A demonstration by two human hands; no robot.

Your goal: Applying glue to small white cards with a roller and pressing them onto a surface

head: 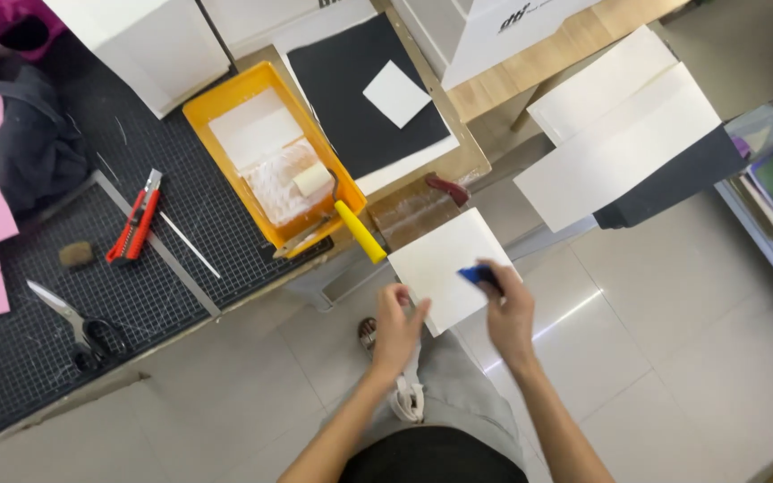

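A white square board (445, 261) is held in the air over the floor, just off the table's edge. My left hand (397, 324) grips its near left corner with fingers curled under it. My right hand (509, 309) presses a small blue tool (478, 275) against the board's right side; the tool is mostly hidden by my fingers.
An orange paint tray (216, 107) holds a roller with a yellow handle (359, 231). A black sheet (351, 98) carries a small white square. A red utility knife (134, 224), a metal ruler (158, 246) and scissors (73, 322) lie on the dark cutting mat. White boards (619, 134) are stacked at the right.
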